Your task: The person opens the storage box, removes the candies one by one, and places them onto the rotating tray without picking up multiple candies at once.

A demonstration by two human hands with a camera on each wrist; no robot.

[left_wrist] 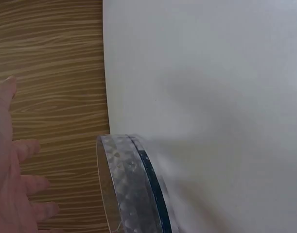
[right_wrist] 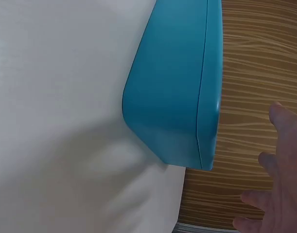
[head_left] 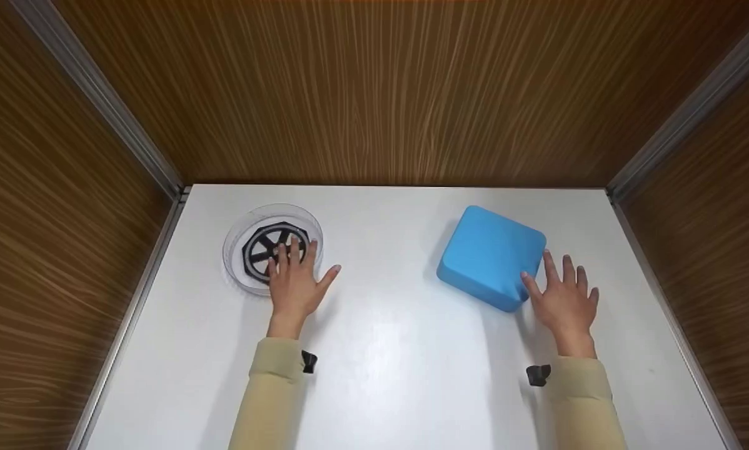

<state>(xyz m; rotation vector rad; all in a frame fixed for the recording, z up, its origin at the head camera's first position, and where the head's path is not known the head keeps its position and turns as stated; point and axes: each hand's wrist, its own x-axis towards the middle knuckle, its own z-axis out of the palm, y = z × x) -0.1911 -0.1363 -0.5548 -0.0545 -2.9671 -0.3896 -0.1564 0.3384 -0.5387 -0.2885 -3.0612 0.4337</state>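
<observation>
Two things stand on the white table (head_left: 381, 337), and in the head view you grip neither. Your left hand (head_left: 294, 284) lies over the near right part of a clear round container (head_left: 229, 247), fingers straight and spread, released. Inside its wall sits a black spoked ring (head_left: 260, 257), partly covered by those fingers. Well to the right, your right hand (head_left: 564, 303) is just beside the blue box (head_left: 492, 256), at its right side, fingers fanned out and released too; the thumb overlaps the box's edge from here.

Your left wrist view shows a gap between your visible fingers and the container's patterned wall, which has a dark band (left_wrist: 155, 184) round it; no grasp shows.

Your right wrist view shows the box resting on the table, a thin seam (right_wrist: 200, 97) running along its side near the top. Your fingers appear apart from it, holding nothing.

As for progress, I judge that no hold is established on either thing. Both sit settled on the table, and whether you are just starting or already finished, these pictures cannot settle.
</observation>
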